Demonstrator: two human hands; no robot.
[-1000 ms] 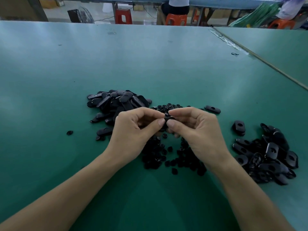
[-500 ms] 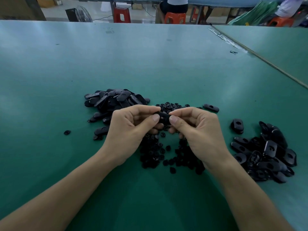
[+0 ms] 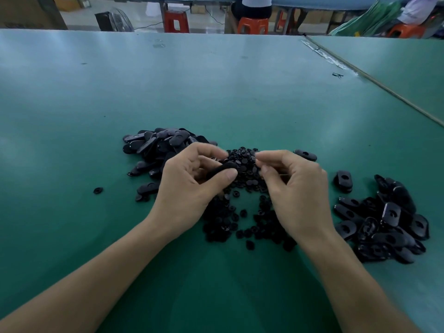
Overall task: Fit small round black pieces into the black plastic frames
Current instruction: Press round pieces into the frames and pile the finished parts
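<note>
Head view is showing the left hand (image 3: 189, 188) pinching one black frame (image 3: 222, 168) between thumb and curled fingers, just above the round pieces (image 3: 242, 162) that are lying heaped toward the near edge of the green table (image 3: 216, 92). The right hand (image 3: 298, 193) is hovering just beside it, fingers curled and thumb close to the fingertips; whether it is holding a piece I cannot tell. To do this step well, the left should be keeping the frame steady, its hole turned up and clear of the thumb, while the right is laying a single piece flat over the hole and pressing squarely until it seats. Compared with half a second ago, the hands are no longer meeting on the frame: the right is now sitting apart, nearer the table's right edge, leaving the frame to the left alone.
</note>
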